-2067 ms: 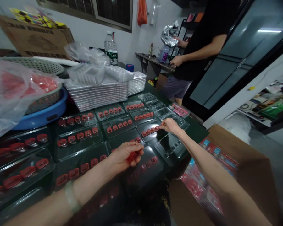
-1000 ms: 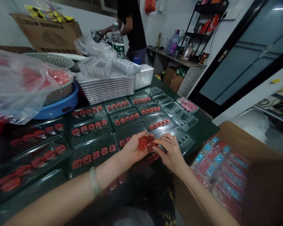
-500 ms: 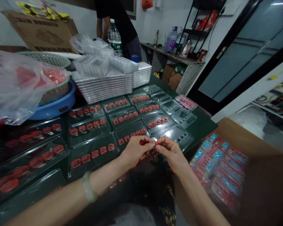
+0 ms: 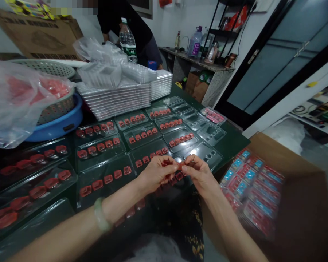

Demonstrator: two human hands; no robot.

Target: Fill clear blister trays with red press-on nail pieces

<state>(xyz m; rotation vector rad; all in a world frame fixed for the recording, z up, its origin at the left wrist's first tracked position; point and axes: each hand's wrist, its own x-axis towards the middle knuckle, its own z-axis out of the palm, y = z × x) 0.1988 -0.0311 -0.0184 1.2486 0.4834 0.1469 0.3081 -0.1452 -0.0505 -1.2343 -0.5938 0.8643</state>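
Note:
My left hand [image 4: 160, 170] and my right hand [image 4: 199, 174] meet above the front of the table, fingertips pinched together. Between them is a small red translucent plastic piece [image 4: 180, 166], held from both sides. More red is tucked inside the curled fingers of the left hand, partly hidden. Below the hands lies a clear plastic tray with red pieces [image 4: 172, 181], mostly covered by them. To the left, another clear tray [image 4: 105, 194] carries a row of red cup-like pieces [image 4: 108, 178]. A clear tray [image 4: 207, 147] with unfilled slots lies just beyond my right hand.
Rows of similar trays cover the dark green table [image 4: 232, 140]. Stacked clear trays [image 4: 117, 96] stand behind, beside a blue basin [image 4: 54, 129] and a plastic bag of red pieces [image 4: 24, 94]. A cardboard box [image 4: 303, 203] holds packed red-and-blue packages at right. A person [image 4: 138, 27] leans at the back.
The view has shifted slightly, so the surroundings sit a little further left. Both hands stay together, and the red piece between the fingertips shows more plainly.

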